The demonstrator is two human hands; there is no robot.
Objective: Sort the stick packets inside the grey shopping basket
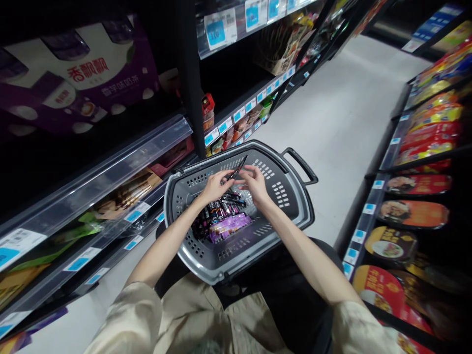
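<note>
A grey plastic shopping basket (pixel 283 169) rests on my lap, holding several dark and purple snack packets (pixel 224 221). My left hand (pixel 215 186) is closed on a thin dark packet (pixel 238 169) that sticks up over the basket's middle. My right hand (pixel 255 184) is right beside it, fingers bent and touching the same packet and the dark packets below. Both forearms reach in over the basket's near rim.
Dark shelving with blue price tags (pixel 217 32) runs along the left, with a purple boxed drink pack (pixel 92 73) up top. Shelves of red and orange packaged goods (pixel 416 214) line the right. A pale floor aisle (pixel 342 118) stretches ahead between them.
</note>
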